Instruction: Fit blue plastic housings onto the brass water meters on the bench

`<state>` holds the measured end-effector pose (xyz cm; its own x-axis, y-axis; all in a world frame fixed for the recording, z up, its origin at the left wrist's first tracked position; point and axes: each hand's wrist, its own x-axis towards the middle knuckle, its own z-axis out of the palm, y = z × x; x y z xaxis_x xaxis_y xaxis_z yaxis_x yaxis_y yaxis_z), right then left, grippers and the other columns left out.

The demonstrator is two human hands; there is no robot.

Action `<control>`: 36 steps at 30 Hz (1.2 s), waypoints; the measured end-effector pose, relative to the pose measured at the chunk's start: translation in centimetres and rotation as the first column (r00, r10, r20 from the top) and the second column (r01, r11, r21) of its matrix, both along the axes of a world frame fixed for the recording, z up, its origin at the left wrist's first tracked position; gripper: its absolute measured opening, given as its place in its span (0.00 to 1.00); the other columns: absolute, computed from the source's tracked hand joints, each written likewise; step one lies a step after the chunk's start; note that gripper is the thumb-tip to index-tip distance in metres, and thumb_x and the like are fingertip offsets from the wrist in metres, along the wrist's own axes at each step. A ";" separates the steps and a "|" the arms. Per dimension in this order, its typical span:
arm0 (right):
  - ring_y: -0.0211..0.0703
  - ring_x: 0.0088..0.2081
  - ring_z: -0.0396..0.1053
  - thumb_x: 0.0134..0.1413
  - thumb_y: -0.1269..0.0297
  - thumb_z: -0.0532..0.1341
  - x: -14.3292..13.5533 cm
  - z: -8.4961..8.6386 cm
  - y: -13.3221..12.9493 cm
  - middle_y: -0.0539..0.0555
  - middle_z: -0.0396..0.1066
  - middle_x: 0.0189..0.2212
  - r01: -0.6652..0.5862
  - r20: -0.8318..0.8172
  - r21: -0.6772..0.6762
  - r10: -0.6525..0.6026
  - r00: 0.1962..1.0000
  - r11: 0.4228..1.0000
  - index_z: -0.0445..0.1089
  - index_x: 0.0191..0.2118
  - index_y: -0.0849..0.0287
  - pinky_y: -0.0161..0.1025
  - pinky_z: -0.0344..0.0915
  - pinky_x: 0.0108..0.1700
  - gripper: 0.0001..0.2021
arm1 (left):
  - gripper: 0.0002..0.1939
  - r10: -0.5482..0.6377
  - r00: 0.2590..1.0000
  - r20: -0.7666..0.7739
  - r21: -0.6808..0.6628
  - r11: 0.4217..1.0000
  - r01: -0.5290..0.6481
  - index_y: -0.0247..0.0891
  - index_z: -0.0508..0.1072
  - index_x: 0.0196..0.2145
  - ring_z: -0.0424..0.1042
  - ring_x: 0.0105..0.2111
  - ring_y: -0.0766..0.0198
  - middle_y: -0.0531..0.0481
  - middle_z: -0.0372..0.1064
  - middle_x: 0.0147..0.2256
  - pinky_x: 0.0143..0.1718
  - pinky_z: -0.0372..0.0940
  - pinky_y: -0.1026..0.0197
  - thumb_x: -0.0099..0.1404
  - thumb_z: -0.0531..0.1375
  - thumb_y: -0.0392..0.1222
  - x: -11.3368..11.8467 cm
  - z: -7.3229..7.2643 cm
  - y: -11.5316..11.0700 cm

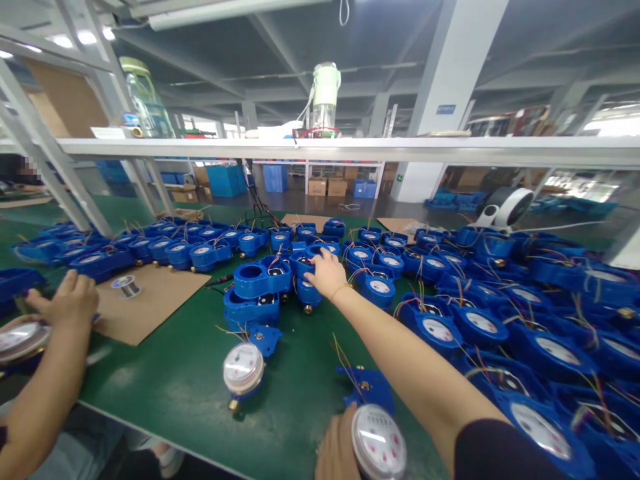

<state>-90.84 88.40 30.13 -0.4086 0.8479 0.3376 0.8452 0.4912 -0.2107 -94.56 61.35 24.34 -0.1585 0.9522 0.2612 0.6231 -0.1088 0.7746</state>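
- The left hand (pixel 337 448) is at the near edge of the green tabletop (pixel 175 383), fingers curled around the left side of a round water meter (pixel 380 443), holding it dial up.
- Just beyond that meter is a blue bracket plate (pixel 369 388) with thin coloured wires rising beside it.
- The right hand (pixel 330 273) stretches forward to a blue meter housing (pixel 301 265) mid-table, its fingers over the housing's right end; whether they are closed on it, I cannot tell.
- Left of that housing, one open blue housing (pixel 250 281) rests on another lower housing (pixel 244 313).
- A second water meter (pixel 243 367) sits nearer, dial up, its brass fitting (pixel 233 405) pointing toward the table edge.
- Wired blue housings with white dials (pixel 480 322) crowd the right side; more stand in rows behind.
- At far left, a co-worker's hand (pixel 75 297) is beside a brown cardboard sheet (pixel 150 310), on which a wire spool (pixel 127 287) stands.
- A white shelf (pixel 380 148) spans above, bearing a green-topped bottle (pixel 326 93).
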 end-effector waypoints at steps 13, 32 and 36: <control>0.53 0.55 0.67 0.59 0.66 0.67 3.9 3.7 -0.7 0.58 0.46 0.67 0.019 -0.141 0.114 -0.003 0.990 0.993 0.69 0.48 0.59 0.46 0.67 0.57 0.13 | 0.37 0.117 0.989 -0.095 0.068 0.991 -0.111 0.45 0.72 0.52 0.67 0.57 0.46 0.39 0.72 0.46 0.47 0.68 0.50 0.50 0.62 0.70 -4.2 -1.5 0.6; 0.52 0.59 0.62 0.47 0.67 0.75 26.8 6.5 -25.0 0.58 0.59 0.59 -0.843 -0.728 -0.374 0.441 0.525 0.387 0.75 0.34 0.60 0.43 0.61 0.61 0.10 | 0.45 -0.059 0.633 0.772 0.022 0.998 0.067 0.45 0.51 0.66 0.66 0.57 0.46 0.37 0.58 0.62 0.50 0.71 0.49 0.59 0.62 0.65 -0.4 -0.9 -0.2; 0.52 0.51 0.70 0.46 0.65 0.76 26.0 5.9 -24.5 0.62 0.60 0.57 -0.940 -0.813 -0.331 0.480 0.330 0.087 0.74 0.32 0.65 0.45 0.65 0.58 0.13 | 0.48 -0.403 0.304 0.863 -0.059 0.517 0.854 0.53 0.45 0.69 0.71 0.53 0.39 0.37 0.55 0.65 0.45 0.73 0.46 0.59 0.61 0.67 0.7 5.2 -0.4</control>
<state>-64.86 63.94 35.98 -0.9617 0.1721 0.2135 -0.1637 0.2645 -0.9504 -93.83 60.92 29.58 0.6545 0.7535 -0.0625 -0.2307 0.2778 0.9325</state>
